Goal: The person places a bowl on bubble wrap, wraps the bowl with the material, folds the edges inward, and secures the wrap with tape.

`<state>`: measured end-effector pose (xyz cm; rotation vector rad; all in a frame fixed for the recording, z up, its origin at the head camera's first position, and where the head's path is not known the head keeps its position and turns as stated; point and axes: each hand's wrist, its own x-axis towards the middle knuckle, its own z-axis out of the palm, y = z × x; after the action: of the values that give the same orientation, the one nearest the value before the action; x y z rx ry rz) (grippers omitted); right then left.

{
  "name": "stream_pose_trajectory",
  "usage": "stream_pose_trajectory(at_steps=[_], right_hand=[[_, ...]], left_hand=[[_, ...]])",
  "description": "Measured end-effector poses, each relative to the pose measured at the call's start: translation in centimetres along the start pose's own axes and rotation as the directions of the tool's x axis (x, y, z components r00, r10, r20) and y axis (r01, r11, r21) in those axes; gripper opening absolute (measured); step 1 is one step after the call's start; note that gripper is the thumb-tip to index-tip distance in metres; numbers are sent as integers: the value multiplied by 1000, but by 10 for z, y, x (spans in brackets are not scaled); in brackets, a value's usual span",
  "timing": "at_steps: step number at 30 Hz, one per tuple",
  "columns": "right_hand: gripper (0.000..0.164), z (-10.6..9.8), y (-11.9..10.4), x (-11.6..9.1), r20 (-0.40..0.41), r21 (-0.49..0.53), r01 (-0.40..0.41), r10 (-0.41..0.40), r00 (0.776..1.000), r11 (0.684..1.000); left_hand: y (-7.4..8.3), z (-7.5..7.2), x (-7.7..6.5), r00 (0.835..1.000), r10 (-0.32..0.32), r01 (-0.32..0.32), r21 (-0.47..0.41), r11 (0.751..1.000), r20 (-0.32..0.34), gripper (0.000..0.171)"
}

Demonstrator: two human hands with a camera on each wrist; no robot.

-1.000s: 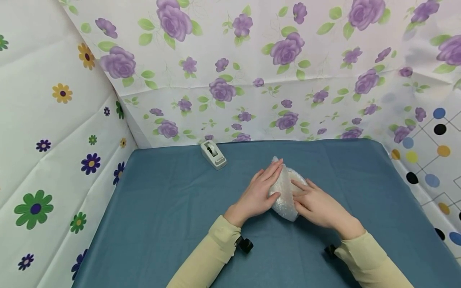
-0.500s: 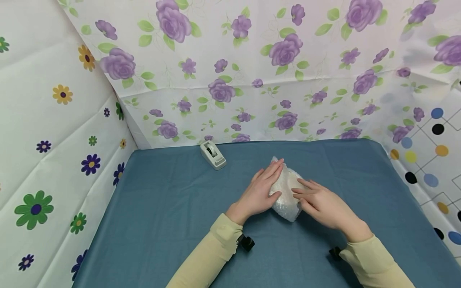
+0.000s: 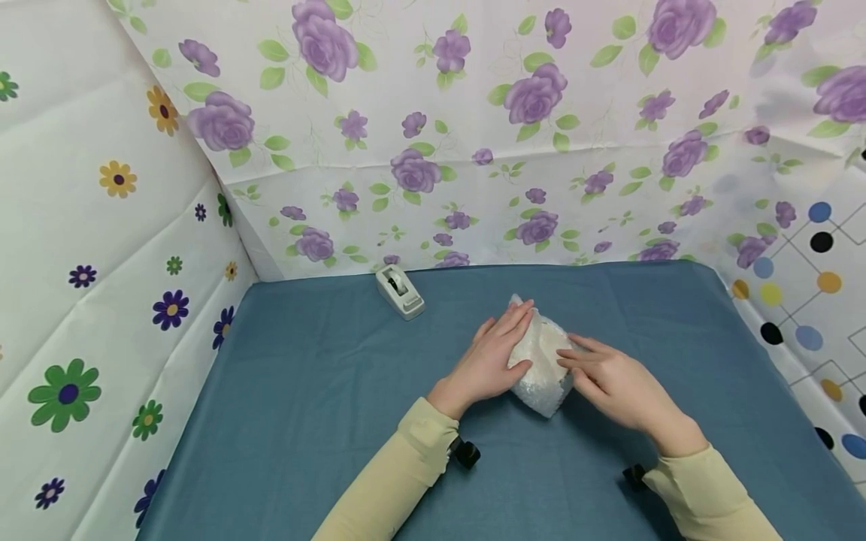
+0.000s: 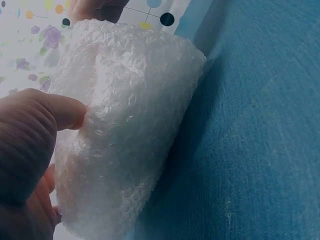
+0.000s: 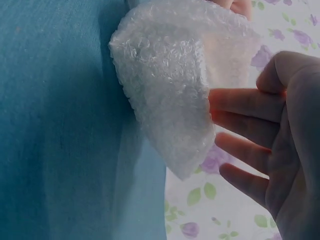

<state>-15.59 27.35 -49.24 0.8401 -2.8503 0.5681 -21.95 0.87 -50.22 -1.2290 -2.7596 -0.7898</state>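
Note:
A bundle of translucent bubble wrap (image 3: 541, 376) lies on the blue cloth; what is inside it, if anything, is hidden. Across its left side rests my left hand (image 3: 483, 366), fingers extended and thumb spread. In the left wrist view the thumb presses the bubble wrap (image 4: 130, 105) near a fold. My right hand (image 3: 612, 383) is at the bundle's right side, its fingertips touching the edge. The right wrist view shows the fingers of that hand (image 5: 250, 130) fairly straight, with two fingertips against the edge of the bubble wrap (image 5: 170, 85).
A white tape dispenser (image 3: 401, 291) stands near the table's back edge, left of the bundle. Blue cloth (image 3: 325, 391) covers the table. Printed sheets hang behind it and at both sides, including a purple-flowered sheet (image 3: 419, 135) at the back.
My right hand has slid a little to the right, from over the middle of the bubble wrap to its right edge. The wrap's raised fold now lies flatter. My left hand has hardly moved.

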Motion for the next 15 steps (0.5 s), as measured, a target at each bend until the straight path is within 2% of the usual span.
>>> stream_pose_trajectory(at_steps=[4, 7, 10, 15], right_hand=[[35, 2, -2, -2, -56, 76, -97, 102, 993, 992], [47, 5, -4, -3, -73, 158, -190, 203, 976, 969], [64, 7, -8, -2, -35, 226, -273, 288, 957, 935], [89, 16, -13, 2, 63, 303, -371, 370, 927, 878]], left_hand=[[0, 2, 1, 1000, -16, 16, 2, 1000, 13, 85], [-1, 3, 2, 999, -29, 29, -8, 1000, 14, 85], [0, 6, 2, 998, -52, 52, -13, 999, 20, 86], [4, 9, 4, 994, -104, 103, 16, 995, 25, 87]])
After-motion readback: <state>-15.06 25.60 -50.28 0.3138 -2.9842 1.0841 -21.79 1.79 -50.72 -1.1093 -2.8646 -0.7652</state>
